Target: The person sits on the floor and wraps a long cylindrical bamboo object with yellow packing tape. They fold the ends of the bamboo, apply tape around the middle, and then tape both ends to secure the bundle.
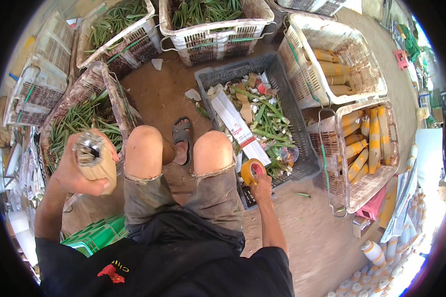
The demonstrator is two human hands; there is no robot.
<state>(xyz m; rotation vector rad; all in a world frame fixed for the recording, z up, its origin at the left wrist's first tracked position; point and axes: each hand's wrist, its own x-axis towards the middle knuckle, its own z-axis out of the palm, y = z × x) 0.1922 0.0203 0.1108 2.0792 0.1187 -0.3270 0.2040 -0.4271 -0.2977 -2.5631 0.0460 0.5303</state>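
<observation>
My left hand (73, 175) is wrapped round a thick brown paper-wrapped roll (103, 171). The roll's upper end shows many thin layered edges around a dark hollow. In my right hand (263, 189) is a roll of yellow tape (246, 173), held by its rim beside the grey crate (309, 163). That crate holds cut green plant scraps (278, 116), bits of paper and a long flat white carton (235, 123). Nearest to my left hand stands a stained crate (123, 106) of long green leafy stalks (77, 121).
Two more crates of green stalks stand ahead, one a white crate (215, 47). At the right, a white crate (327, 84) and a stained crate (349, 195) hold yellow-taped brown bundles (374, 133). A green plastic crate (96, 235) sits by my left hip. Wrapped cylinders (374, 252) lie at the lower right.
</observation>
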